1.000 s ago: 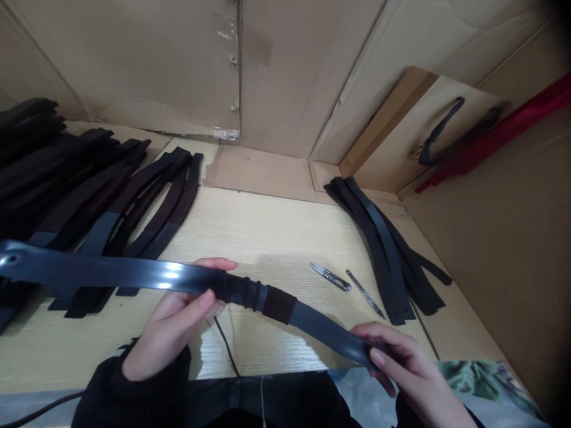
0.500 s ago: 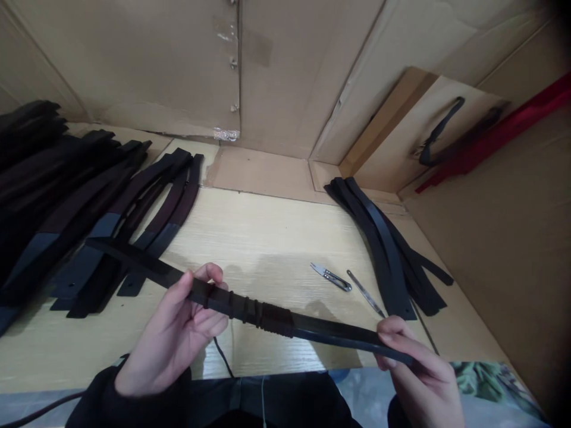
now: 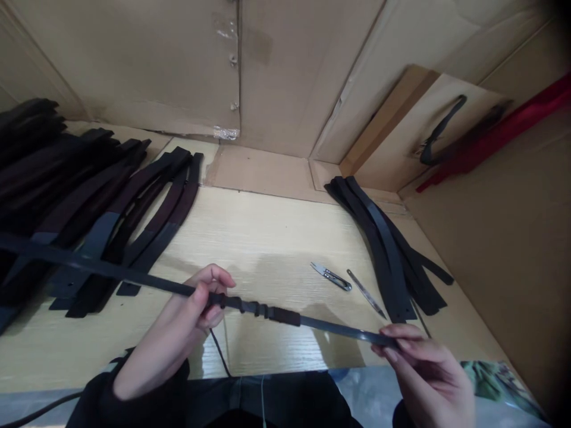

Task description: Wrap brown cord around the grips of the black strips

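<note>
A long dark strip (image 3: 334,327) is held slanting across the front of the table, its left end reaching over the pile at the left. Dark cord is wound tightly round its middle and in loose, spaced turns further left. My left hand (image 3: 190,315) pinches the strip by the loose turns, thumb on the near side. The right end sits between the thumb and fingers of my right hand (image 3: 423,362). A dark cord (image 3: 218,352) hangs below my left hand to the table edge. Small thread snips (image 3: 331,276) and a thin metal tool (image 3: 366,292) lie on the table.
A large pile of dark curved strips (image 3: 98,172) covers the left side of the table (image 3: 250,226). Several more strips (image 3: 383,238) lie at the right. Cardboard walls (image 3: 285,77) stand behind and at the right, with a red strip (image 3: 491,137) along the right one.
The held strip has turned so its narrow edge shows, and its left end now reaches further left. My right hand has shifted slightly right and rolled; my left hand has moved slightly.
</note>
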`<act>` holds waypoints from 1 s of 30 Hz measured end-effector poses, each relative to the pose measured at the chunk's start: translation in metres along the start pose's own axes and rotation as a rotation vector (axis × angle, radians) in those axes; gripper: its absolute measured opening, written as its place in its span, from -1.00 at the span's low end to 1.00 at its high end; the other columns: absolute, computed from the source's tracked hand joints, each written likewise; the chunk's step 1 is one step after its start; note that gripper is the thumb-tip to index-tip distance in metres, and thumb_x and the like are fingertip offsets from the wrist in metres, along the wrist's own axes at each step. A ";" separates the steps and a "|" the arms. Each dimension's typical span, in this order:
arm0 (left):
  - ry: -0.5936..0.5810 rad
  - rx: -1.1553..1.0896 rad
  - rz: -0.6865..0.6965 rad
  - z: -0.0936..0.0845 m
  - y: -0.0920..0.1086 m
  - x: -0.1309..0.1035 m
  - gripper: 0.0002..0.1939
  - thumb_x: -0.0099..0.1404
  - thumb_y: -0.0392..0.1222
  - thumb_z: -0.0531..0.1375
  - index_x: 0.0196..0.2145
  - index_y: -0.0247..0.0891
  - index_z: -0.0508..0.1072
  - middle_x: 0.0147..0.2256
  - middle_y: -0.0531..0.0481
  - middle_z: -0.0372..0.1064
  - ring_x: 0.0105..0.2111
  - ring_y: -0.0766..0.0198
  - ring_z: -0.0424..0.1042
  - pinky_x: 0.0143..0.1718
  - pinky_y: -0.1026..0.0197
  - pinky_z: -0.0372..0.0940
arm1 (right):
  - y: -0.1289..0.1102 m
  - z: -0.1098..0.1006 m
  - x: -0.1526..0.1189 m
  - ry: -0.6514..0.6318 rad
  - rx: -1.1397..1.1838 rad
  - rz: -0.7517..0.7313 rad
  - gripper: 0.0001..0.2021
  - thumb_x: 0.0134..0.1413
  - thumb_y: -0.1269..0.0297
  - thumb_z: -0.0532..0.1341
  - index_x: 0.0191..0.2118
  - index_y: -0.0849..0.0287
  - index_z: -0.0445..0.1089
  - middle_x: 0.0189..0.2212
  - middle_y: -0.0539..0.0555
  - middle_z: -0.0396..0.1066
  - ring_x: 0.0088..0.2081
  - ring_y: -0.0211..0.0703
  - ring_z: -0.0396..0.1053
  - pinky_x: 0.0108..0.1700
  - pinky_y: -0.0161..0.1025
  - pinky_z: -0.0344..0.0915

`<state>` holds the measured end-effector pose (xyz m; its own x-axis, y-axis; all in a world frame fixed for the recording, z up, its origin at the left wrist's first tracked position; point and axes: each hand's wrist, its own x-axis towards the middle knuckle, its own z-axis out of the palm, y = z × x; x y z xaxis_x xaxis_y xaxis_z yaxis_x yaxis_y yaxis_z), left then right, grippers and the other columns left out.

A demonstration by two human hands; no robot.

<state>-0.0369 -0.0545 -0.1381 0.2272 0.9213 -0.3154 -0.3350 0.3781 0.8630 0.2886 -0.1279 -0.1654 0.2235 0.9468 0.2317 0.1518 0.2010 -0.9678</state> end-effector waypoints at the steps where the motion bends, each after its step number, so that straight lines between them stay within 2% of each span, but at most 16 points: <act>1: 0.015 -0.006 -0.010 0.002 0.000 0.000 -0.57 0.17 0.25 0.13 -0.33 -0.21 0.41 -0.59 0.17 -0.02 -0.59 0.42 -0.08 -0.55 0.39 0.03 | 0.001 -0.001 0.000 -0.004 -0.001 -0.036 -0.81 0.00 0.56 0.25 -0.36 0.08 0.44 -0.27 0.00 0.46 -0.17 -0.17 0.44 -0.17 -0.27 0.45; 3: 0.058 -0.056 -0.075 0.006 0.001 0.000 -0.63 0.20 0.20 0.13 -0.32 -0.17 0.38 -0.64 0.20 -0.08 -0.59 0.41 -0.07 -0.52 0.41 0.06 | 0.002 -0.001 0.000 -0.007 -0.004 -0.087 -0.80 0.02 0.57 0.23 -0.42 0.09 0.45 -0.30 -0.01 0.47 -0.10 -0.15 0.42 0.00 -0.19 0.37; 4: 0.074 -0.092 -0.095 0.008 0.003 0.000 -0.66 0.21 0.18 0.14 -0.31 -0.16 0.38 -0.65 0.21 -0.08 -0.60 0.42 -0.06 -0.51 0.41 0.08 | 0.002 0.000 0.000 -0.008 0.007 -0.077 -0.80 0.03 0.56 0.23 -0.39 0.07 0.46 -0.26 0.00 0.47 -0.07 -0.13 0.41 0.03 -0.18 0.36; 6: 0.087 -0.146 -0.082 0.010 0.005 -0.001 -0.70 0.20 0.12 0.19 -0.32 -0.17 0.39 -0.65 0.20 -0.03 -0.60 0.44 -0.03 -0.51 0.43 0.10 | 0.001 0.003 0.001 -0.029 0.057 0.027 -0.76 0.04 0.46 0.25 -0.18 0.00 0.44 -0.03 0.04 0.40 0.04 -0.06 0.34 -0.03 -0.17 0.39; 7: 0.086 -0.161 -0.048 0.010 0.006 -0.001 -0.72 0.18 0.10 0.22 -0.34 -0.18 0.41 -0.65 0.20 0.01 -0.60 0.45 -0.01 -0.50 0.44 0.12 | 0.001 0.006 0.002 -0.053 0.079 0.107 -0.68 0.05 0.38 0.25 -0.05 -0.04 0.38 0.11 0.08 0.29 0.08 -0.02 0.30 -0.08 -0.17 0.41; 9: 0.080 -0.172 0.032 0.009 0.006 0.000 -0.71 0.11 0.08 0.28 -0.37 -0.20 0.45 -0.64 0.18 0.09 -0.60 0.47 0.04 -0.48 0.45 0.16 | -0.002 0.010 0.004 -0.094 0.089 0.268 -0.56 0.10 0.21 0.21 0.11 -0.08 0.22 0.24 0.13 0.10 0.03 -0.01 0.34 -0.18 -0.18 0.43; 11: 0.078 -0.170 0.076 0.006 0.004 0.001 -0.68 0.03 0.09 0.33 -0.40 -0.21 0.50 -0.61 0.15 0.17 -0.61 0.50 0.07 -0.50 0.46 0.19 | -0.004 0.013 0.005 -0.184 0.059 0.446 -0.59 0.20 0.07 0.08 0.15 -0.06 0.17 0.17 0.19 0.23 -0.26 -0.15 0.46 -0.30 -0.21 0.41; 13: 0.075 -0.164 0.090 0.003 0.001 0.001 -0.65 -0.02 0.11 0.35 -0.42 -0.24 0.55 -0.58 0.12 0.22 -0.62 0.53 0.09 -0.56 0.48 0.18 | -0.007 0.014 0.005 -0.360 0.038 0.617 -0.55 0.25 -0.03 -0.09 0.15 0.02 0.18 -0.05 0.21 0.43 -0.53 -0.25 0.38 -0.38 -0.18 0.35; 14: 0.073 -0.160 0.094 0.002 -0.001 0.002 -0.64 -0.03 0.12 0.36 -0.43 -0.25 0.56 -0.57 0.11 0.22 -0.63 0.53 0.10 -0.58 0.48 0.17 | -0.008 0.014 0.003 -0.475 0.035 0.674 -0.50 0.24 -0.08 -0.12 0.13 0.07 0.21 -0.16 0.20 0.48 -0.56 -0.24 0.36 -0.37 -0.16 0.34; 16: 0.076 -0.158 0.126 0.000 -0.004 0.002 -0.63 -0.04 0.12 0.36 -0.45 -0.26 0.58 -0.58 0.10 0.22 -0.62 0.53 0.10 -0.59 0.49 0.17 | -0.008 0.014 -0.002 -0.665 0.049 0.732 -0.43 0.19 -0.16 -0.11 0.07 0.13 0.30 -0.29 0.18 0.51 -0.48 -0.16 0.41 -0.28 -0.12 0.32; 18: 0.090 -0.160 0.178 -0.002 -0.005 0.003 -0.64 -0.03 0.13 0.35 -0.46 -0.25 0.58 -0.58 0.10 0.22 -0.62 0.52 0.11 -0.60 0.49 0.18 | -0.005 0.015 -0.008 -0.775 0.089 0.771 -0.40 0.15 -0.22 -0.09 -0.01 0.15 0.38 -0.34 0.18 0.51 -0.39 -0.11 0.43 -0.25 -0.12 0.31; 20: 0.105 -0.153 0.221 -0.004 -0.006 0.003 -0.65 -0.03 0.13 0.35 -0.48 -0.24 0.58 -0.57 0.09 0.24 -0.62 0.51 0.13 -0.60 0.47 0.19 | -0.001 0.018 -0.013 -0.848 0.110 0.796 -0.36 0.14 -0.24 -0.11 -0.14 0.19 0.47 -0.48 0.14 0.47 -0.46 -0.18 0.39 -0.32 -0.21 0.28; 22: 0.097 -0.124 0.246 -0.006 -0.006 0.004 -0.63 -0.04 0.16 0.34 -0.49 -0.22 0.58 -0.55 0.08 0.27 -0.62 0.49 0.15 -0.59 0.45 0.21 | 0.005 0.023 -0.016 -0.832 0.135 0.812 -0.31 0.14 -0.25 -0.14 -0.31 0.24 0.51 -0.66 0.03 0.31 -0.62 -0.33 0.21 -0.49 -0.34 0.15; 25: 0.071 -0.081 0.261 -0.003 -0.005 0.003 -0.61 -0.02 0.20 0.31 -0.45 -0.20 0.57 -0.52 0.06 0.28 -0.59 0.46 0.16 -0.58 0.43 0.20 | 0.010 0.027 -0.017 -0.674 0.222 0.859 -0.40 0.09 -0.25 -0.02 -0.40 0.23 0.46 -0.66 -0.05 0.21 -0.69 -0.46 -0.03 -0.61 -0.43 -0.08; 27: 0.075 -0.069 0.233 0.002 -0.004 0.002 -0.58 0.03 0.23 0.26 -0.38 -0.18 0.57 -0.56 0.09 0.22 -0.61 0.45 0.10 -0.61 0.42 0.17 | 0.010 0.028 -0.018 -0.597 0.259 0.827 -0.53 -0.03 -0.20 0.17 -0.37 0.20 0.41 -0.60 -0.07 0.22 -0.64 -0.46 0.00 -0.59 -0.45 -0.07; 30: 0.146 -0.016 0.156 0.007 -0.001 0.001 -0.57 0.11 0.24 0.18 -0.32 -0.16 0.54 -0.57 0.11 0.14 -0.63 0.43 0.03 -0.62 0.40 0.14 | 0.006 0.028 -0.019 -0.502 0.248 0.648 -0.63 -0.14 -0.05 0.32 -0.36 0.15 0.35 -0.57 -0.09 0.20 -0.59 -0.42 0.08 -0.55 -0.46 0.01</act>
<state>-0.0296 -0.0551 -0.1366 0.0367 0.9717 -0.2331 -0.3709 0.2299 0.8998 0.2585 -0.1381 -0.1782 -0.2682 0.8813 -0.3891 -0.0864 -0.4243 -0.9014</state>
